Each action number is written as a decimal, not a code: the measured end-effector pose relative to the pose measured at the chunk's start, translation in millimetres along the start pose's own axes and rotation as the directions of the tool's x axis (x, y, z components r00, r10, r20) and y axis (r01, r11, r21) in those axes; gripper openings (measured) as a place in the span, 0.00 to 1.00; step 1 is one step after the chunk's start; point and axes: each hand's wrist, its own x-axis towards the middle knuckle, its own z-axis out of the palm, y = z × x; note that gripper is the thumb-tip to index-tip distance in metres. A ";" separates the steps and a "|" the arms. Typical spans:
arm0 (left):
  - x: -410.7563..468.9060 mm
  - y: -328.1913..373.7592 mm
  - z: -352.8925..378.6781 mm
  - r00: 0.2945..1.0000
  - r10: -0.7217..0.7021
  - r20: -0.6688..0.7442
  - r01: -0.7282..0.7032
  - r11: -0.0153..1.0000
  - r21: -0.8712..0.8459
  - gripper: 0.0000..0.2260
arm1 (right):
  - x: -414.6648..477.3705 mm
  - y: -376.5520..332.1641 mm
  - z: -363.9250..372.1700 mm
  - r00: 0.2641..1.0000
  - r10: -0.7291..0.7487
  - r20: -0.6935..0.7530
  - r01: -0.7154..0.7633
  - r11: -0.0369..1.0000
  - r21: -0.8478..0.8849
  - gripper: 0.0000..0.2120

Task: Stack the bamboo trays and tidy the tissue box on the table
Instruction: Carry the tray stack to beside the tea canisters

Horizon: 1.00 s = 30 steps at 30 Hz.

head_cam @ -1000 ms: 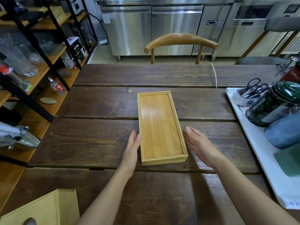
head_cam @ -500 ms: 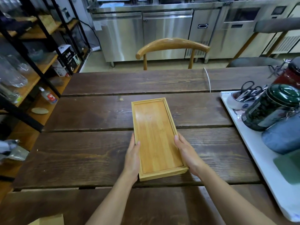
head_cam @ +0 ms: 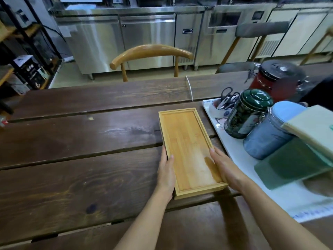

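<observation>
A stack of bamboo trays (head_cam: 187,145) lies lengthwise on the dark wooden table (head_cam: 72,159), right of centre and close to a white mat. My left hand (head_cam: 166,175) grips the stack's left long edge near its front end, thumb over the rim. On the opposite side, my right hand (head_cam: 225,168) clasps the right long edge, thumb resting inside the top tray. The tissue box is out of view.
A white mat (head_cam: 239,159) at the right carries a dark green tin (head_cam: 246,112), a blue jar (head_cam: 266,134), a red jar (head_cam: 275,78), a cup of scissors (head_cam: 225,103) and green and cream boards (head_cam: 295,159). A wooden chair (head_cam: 151,55) stands at the far edge. Steel cabinets behind.
Both hands closed onto the stack's long sides, and the stack now lies further right, near the white mat. The view swung right, and the pale wooden box at the lower left left the frame.
</observation>
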 end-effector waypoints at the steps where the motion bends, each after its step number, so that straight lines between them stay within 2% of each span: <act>1: 0.7 -1.9 7.1 1.000 0.002 0.007 -0.002 1.000 0.012 0.20 | 0.5 2.0 -6.8 1.000 0.000 -0.015 0.000 1.000 -0.006 0.16; 6: 0.7 -8.8 32.2 0.999 0.018 0.042 -0.022 0.994 0.109 0.20 | 2.6 12.5 -36.1 0.998 0.031 -0.055 -0.029 0.999 0.022 0.23; 10: -0.5 -10.8 42.9 0.999 0.011 0.031 -0.014 0.994 0.110 0.20 | 1.7 9.4 -46.7 0.997 0.071 -0.022 -0.070 0.996 0.057 0.16; 17: 0.8 -12.4 44.3 1.000 -0.008 -0.007 0.009 0.992 0.125 0.20 | 0.3 -6.5 -56.8 0.994 0.062 -0.093 -0.077 0.984 -0.160 0.13; 19: 0.5 -12.3 45.7 1.000 -0.007 -0.014 0.009 0.992 0.129 0.20 | 0.1 -6.6 -57.3 0.992 0.060 -0.107 -0.076 0.985 -0.152 0.10; 23: -0.1 -12.8 48.1 1.000 -0.001 -0.017 0.003 0.992 0.127 0.19 | -1.1 -1.2 -53.9 0.989 0.063 -0.134 -0.075 0.994 -0.084 0.14; 30: 1.2 -15.6 48.4 1.000 0.021 -0.013 -0.019 0.991 0.133 0.19 | 1.1 1.8 -53.7 0.983 0.069 -0.167 -0.080 0.995 -0.061 0.12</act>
